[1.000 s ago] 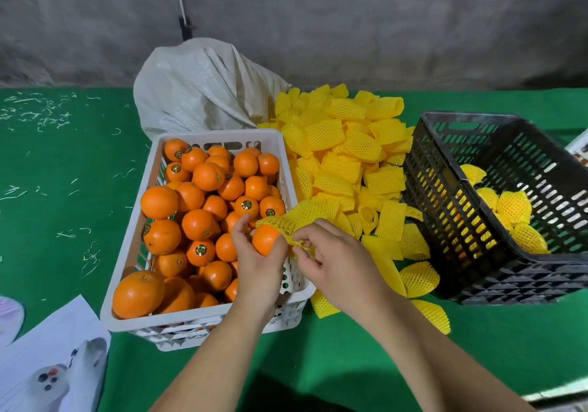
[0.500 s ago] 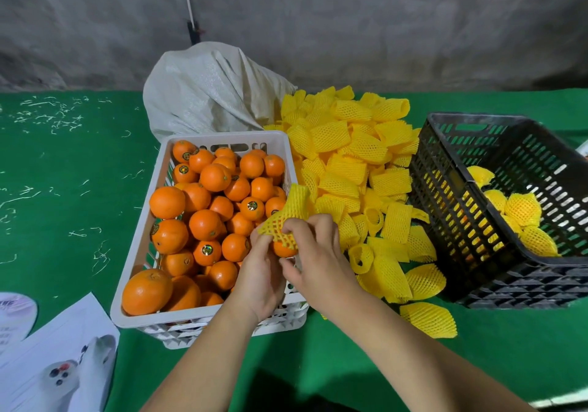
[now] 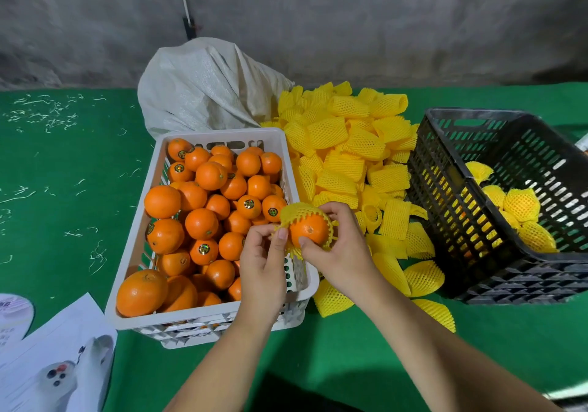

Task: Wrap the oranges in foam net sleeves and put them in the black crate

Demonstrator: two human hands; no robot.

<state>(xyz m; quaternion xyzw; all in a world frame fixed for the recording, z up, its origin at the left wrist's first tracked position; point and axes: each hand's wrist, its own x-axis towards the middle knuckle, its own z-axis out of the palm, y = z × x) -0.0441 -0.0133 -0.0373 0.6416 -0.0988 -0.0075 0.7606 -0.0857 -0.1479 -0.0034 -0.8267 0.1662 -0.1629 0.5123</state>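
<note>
- Now the sleeve (image 3: pixel 297 213) covers the orange's (image 3: pixel 309 231) far side, no longer bunched above it.
- Left hand (image 3: pixel 262 263) pinches the net edge; right hand (image 3: pixel 342 246) grips the fruit.
- Both hover over the white crate's (image 3: pixel 133 252) corner, near the black crate (image 3: pixel 477 252).

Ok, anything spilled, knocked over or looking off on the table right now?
Only small things. Pale shreds are scattered over the green table at far left, and the loose foam sleeves sprawl in an untidy pile between the white crate and black crate. Both crates stand upright; no fruit has spilled.
</note>
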